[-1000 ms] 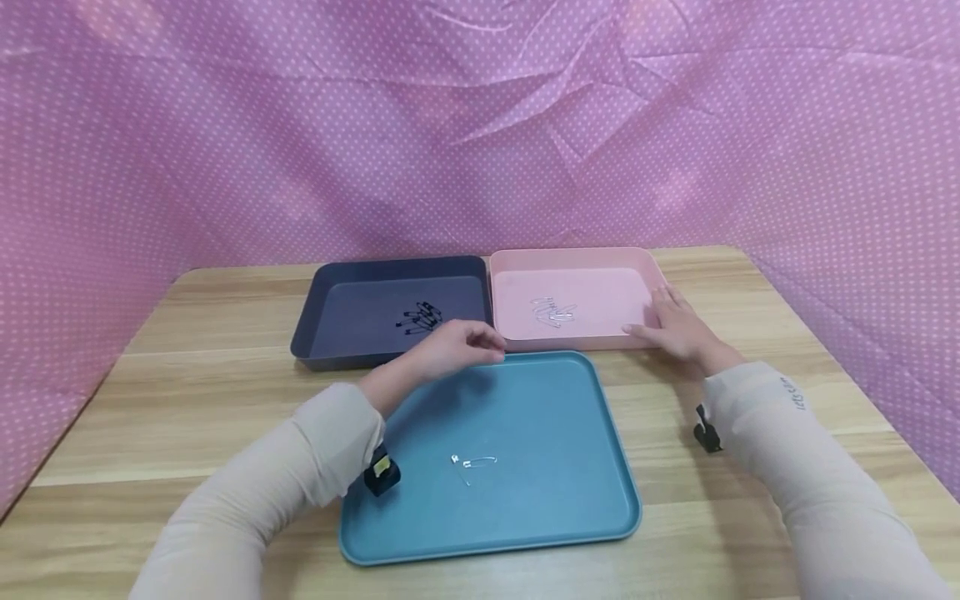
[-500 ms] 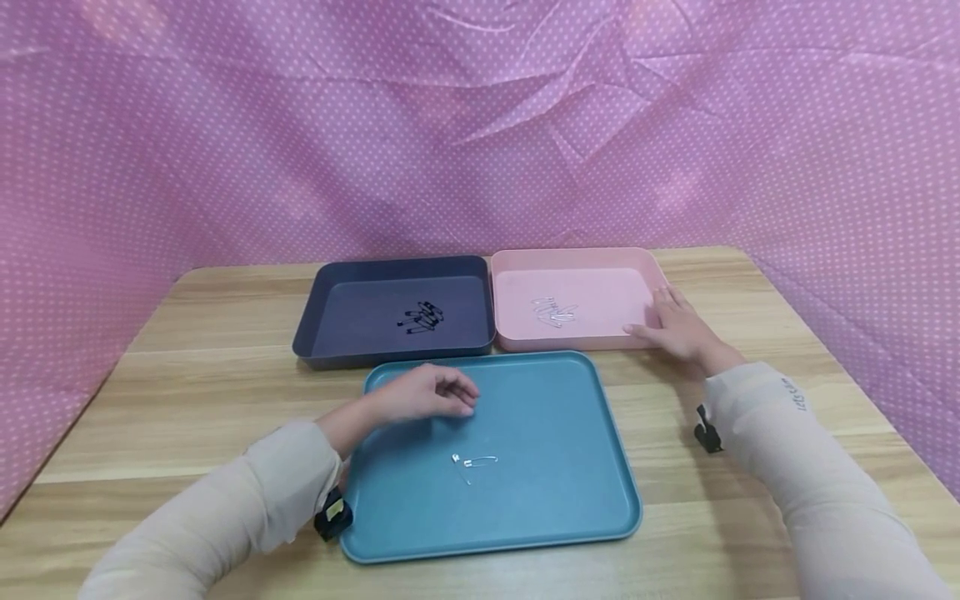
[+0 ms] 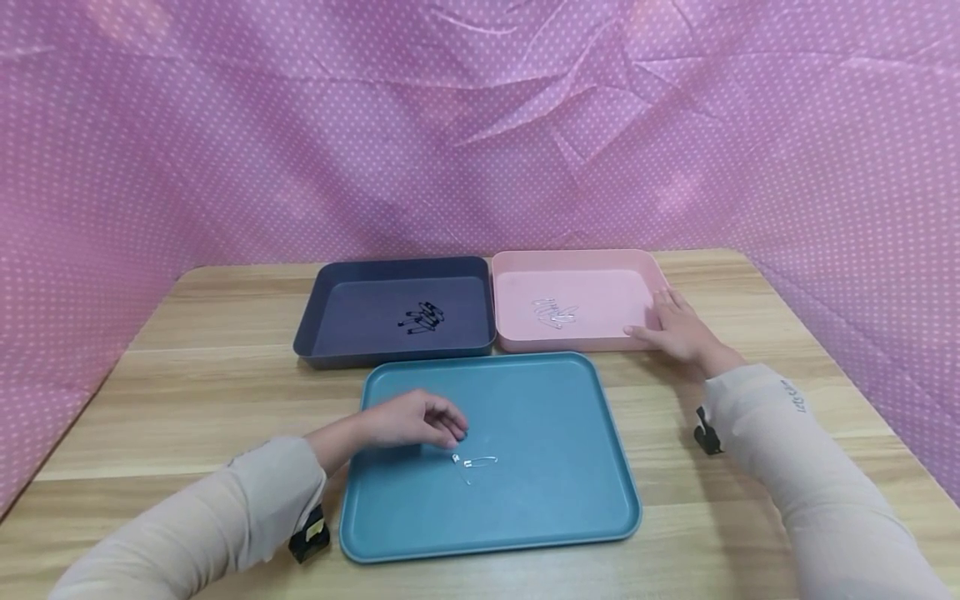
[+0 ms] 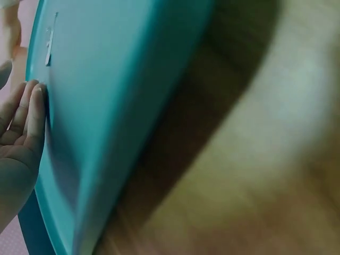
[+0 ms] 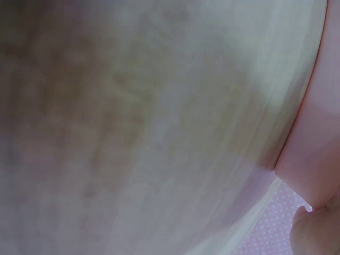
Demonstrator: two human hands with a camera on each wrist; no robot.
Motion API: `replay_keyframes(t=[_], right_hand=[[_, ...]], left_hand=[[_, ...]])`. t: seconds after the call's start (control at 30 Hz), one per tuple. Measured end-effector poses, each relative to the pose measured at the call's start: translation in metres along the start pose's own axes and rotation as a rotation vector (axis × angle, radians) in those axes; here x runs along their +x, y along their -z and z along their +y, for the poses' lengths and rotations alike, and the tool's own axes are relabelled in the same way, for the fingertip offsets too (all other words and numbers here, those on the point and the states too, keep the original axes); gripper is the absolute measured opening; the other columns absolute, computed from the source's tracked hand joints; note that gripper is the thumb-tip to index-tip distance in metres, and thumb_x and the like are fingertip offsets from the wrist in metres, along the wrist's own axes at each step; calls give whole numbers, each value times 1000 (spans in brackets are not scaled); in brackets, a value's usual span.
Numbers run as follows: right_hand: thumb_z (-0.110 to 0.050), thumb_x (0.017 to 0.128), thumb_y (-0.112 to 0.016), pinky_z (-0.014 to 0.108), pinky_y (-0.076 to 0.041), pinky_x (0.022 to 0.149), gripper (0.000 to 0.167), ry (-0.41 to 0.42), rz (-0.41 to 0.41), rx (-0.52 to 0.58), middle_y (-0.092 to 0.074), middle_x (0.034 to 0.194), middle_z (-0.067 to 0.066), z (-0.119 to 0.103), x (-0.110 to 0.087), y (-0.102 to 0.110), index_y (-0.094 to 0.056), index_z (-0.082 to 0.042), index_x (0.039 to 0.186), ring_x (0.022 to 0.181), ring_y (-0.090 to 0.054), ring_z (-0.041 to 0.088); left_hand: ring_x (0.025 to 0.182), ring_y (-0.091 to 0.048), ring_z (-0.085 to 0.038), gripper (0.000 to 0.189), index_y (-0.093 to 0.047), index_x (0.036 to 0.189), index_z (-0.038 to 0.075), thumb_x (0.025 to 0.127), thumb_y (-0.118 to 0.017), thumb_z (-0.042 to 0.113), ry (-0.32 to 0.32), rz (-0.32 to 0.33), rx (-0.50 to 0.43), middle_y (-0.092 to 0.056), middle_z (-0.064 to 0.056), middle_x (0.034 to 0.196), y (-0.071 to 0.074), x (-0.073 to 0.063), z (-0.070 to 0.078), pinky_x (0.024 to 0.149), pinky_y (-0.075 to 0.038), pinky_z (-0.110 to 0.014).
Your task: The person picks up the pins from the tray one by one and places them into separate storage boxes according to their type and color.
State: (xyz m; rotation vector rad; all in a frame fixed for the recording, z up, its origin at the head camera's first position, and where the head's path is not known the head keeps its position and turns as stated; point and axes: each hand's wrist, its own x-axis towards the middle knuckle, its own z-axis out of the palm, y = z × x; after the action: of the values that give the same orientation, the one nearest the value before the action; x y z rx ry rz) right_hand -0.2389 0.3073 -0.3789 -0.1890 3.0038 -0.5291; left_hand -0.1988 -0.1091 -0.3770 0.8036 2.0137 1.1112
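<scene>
My left hand [image 3: 420,419] hovers low over the teal tray [image 3: 555,500], its fingers loosely bent and nothing visible between them. Just beyond its fingertips, two silver safety pins [image 3: 480,462] lie on the tray; the left wrist view shows a safety pin [image 4: 50,47] ahead of the fingers. At the near right corner of the pink tray [image 3: 600,287], my right hand [image 3: 678,331] rests on the rim with its fingers spread and fairly straight, the thumb over the front wall. Several silver safety pins [image 3: 553,313] lie inside the pink tray.
A dark navy tray [image 3: 360,312] holding several black safety pins [image 3: 422,318] stands left of the pink one, side against side. Both sit behind the teal tray on a wooden table [image 3: 187,392]. A pink dotted cloth [image 3: 480,125] hangs around the back and sides.
My left hand has moved back from beside the navy and pink trays, down toward the two safety pins on the teal tray. The right hand has stayed at the pink tray's corner.
</scene>
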Motion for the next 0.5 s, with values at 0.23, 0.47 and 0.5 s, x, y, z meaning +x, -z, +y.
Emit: replay_keyframes(t=[0.23,0.47,0.5], right_hand=[[-57,81,-41,48,2,99,95,-6,11,8,2,137,30,2,1,-3,-4,15,131,126,10,35],[-57,81,-41,48,1,99,95,-5,21,10,1,137,30,3,1,-4,-5,15,131,126,8,37],[-57,81,-41,49,1,98,95,-4,22,7,1,137,30,4,1,-4,-4,15,131,126,8,37]], left_hand=[[82,-56,-12,24,-64,97,7,75,-67,14,-65,-1,81,-62,1,89,-5,-1,-10,72,-45,-24],[80,-53,-7,18,-66,90,16,73,-69,18,-167,9,261,-57,9,86,-9,0,-16,72,-44,-22],[80,-52,-6,17,-66,90,16,73,-69,18,-186,13,279,-57,10,86,-9,-1,-17,72,-44,-22]])
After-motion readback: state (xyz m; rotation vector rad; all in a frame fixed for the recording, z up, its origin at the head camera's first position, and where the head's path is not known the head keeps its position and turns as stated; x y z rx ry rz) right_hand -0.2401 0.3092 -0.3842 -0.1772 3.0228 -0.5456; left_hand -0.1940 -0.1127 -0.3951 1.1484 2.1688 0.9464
